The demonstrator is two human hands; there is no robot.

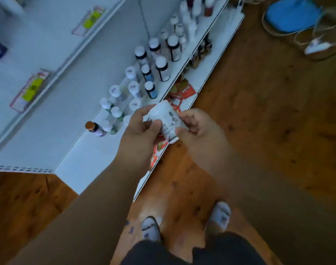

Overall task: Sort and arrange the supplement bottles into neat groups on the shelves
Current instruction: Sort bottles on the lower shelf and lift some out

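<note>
Both hands clamp one white supplement bottle (166, 121): left hand (142, 127) w/ fingers curled round its left side, right hand (194, 123) pinching its right side and lower end. Bottle is tilted, held in the air just past the front edge of the white shelf (98, 155), above the wood floor (258, 115). Label print too blurred to read. On the shelf behind the bottle: a cluster of white-capped bottles (116, 109); left of those, a brown-capped bottle (95, 128) w/ purple label standing alone. Further back along the shelf, dark bottles w/ white caps (161, 68), two w/ blue labels (150, 88). Below the shelf, red and white packets (182, 90) on a lower board. Person's feet in pale slippers (219, 213) on the floor, near side of the shelf.
</note>
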